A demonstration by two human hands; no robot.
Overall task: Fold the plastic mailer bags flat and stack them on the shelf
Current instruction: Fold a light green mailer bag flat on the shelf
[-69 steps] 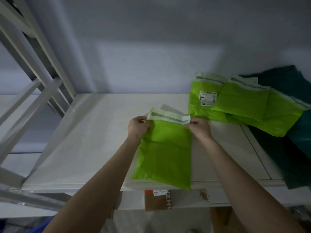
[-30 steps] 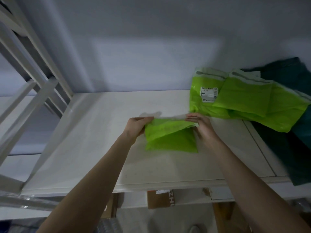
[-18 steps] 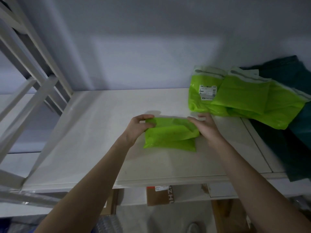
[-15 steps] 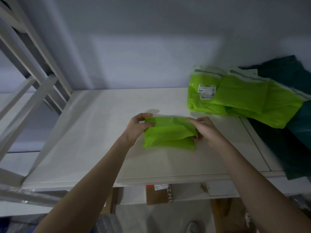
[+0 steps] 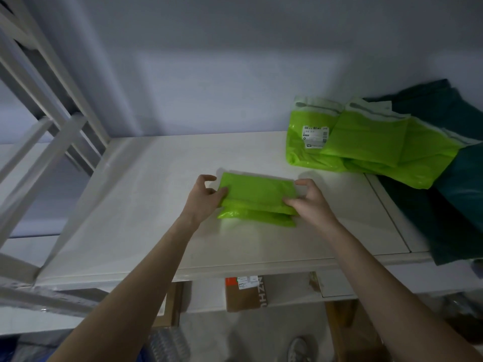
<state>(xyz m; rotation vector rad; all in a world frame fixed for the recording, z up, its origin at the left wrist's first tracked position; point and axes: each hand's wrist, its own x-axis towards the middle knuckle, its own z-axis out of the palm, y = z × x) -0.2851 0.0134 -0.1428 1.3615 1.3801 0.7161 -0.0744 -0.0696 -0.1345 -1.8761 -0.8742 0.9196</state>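
One folded green mailer [image 5: 257, 198], three unfolded green mailers [image 5: 366, 142], two hands, one cardboard box [image 5: 245, 296].

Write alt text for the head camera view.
Two bare hands, left hand and right hand, grip the ends of a folded lime-green mailer bag on a white shelf. A loose pile of unfolded green mailers lies at the right rear, over dark teal bags.
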